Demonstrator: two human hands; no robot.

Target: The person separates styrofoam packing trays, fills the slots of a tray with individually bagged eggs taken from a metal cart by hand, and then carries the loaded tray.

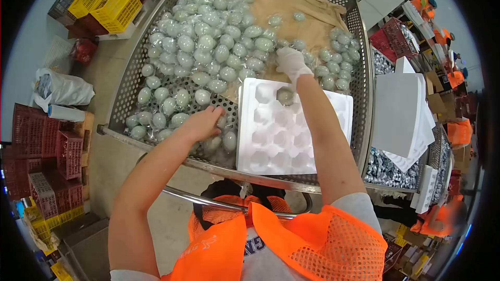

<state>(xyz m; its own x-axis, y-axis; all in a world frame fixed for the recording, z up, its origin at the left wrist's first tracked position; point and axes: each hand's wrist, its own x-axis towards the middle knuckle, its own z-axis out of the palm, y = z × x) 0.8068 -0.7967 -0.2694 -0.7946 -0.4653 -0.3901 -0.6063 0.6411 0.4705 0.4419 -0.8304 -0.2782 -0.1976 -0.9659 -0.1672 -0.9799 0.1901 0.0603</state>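
Observation:
Many pale green eggs in clear plastic wrap (207, 42) fill the left and middle of a perforated metal tray (119, 93). My bare left hand (204, 124) reaches among the wrapped eggs at the tray's front, its fingers bent down and partly hidden. A white glove covers my right hand (292, 63), which is over the eggs just behind the white foam tray (253, 125); its fingertips are hard to make out. One egg (285, 96) sits in a back-row pocket of the foam tray, beside my right forearm.
A tan cloth (278, 1) lies under the eggs at the back. White foam trays (398, 112) are stacked to the right, above more wrapped items. Red crates (36, 132) and yellow crates (117, 8) stand at the left. People in orange vests are at the far right.

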